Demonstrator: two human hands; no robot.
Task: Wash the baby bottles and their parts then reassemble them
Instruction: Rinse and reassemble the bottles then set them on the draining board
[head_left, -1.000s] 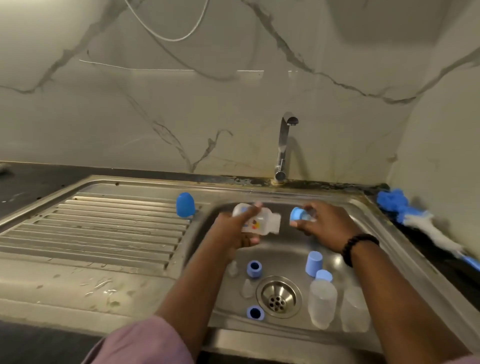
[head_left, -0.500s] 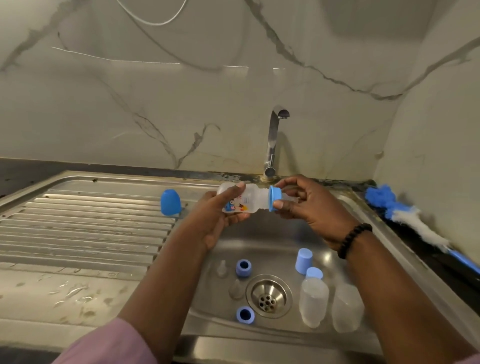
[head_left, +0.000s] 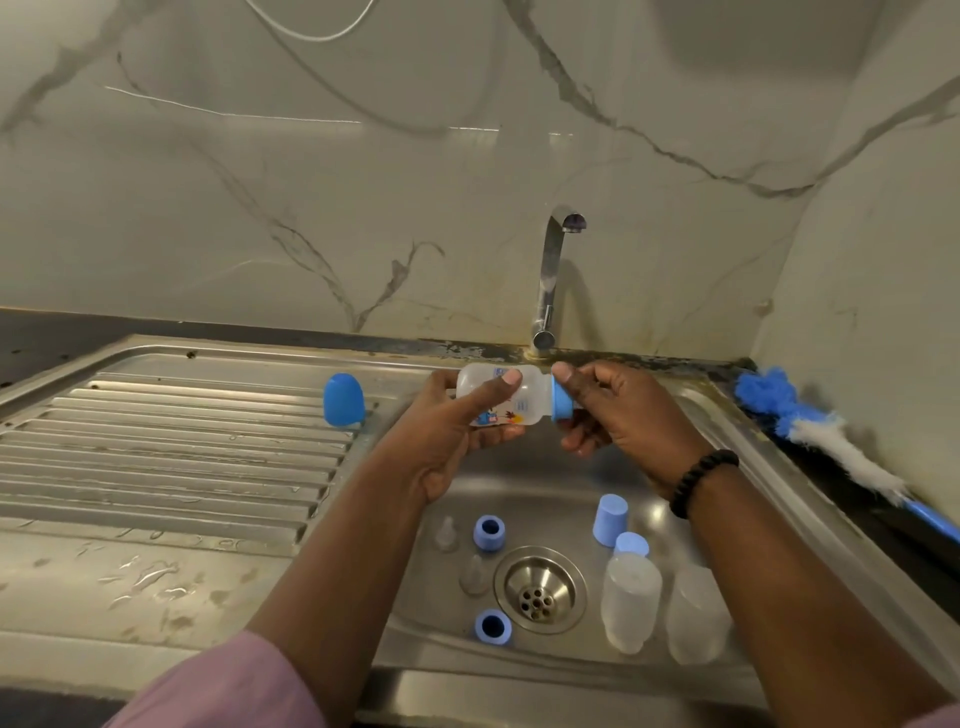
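Two clear bottles (head_left: 629, 603) are standing in the sink basin (head_left: 545, 467) among loose blue rings (head_left: 489, 533); above, the left hand (head_left: 457, 431) is wrapping the printed bottle (head_left: 501, 395) sideways; the right hand (head_left: 618, 410) is pinching its blue collar (head_left: 560, 401).

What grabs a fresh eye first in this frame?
Both hands meet over the sink basin: the left hand grips a clear baby bottle sideways, the right hand on its blue collar. Loose blue rings and clear bottles ring the drain; a blue cap stands on the drainboard.
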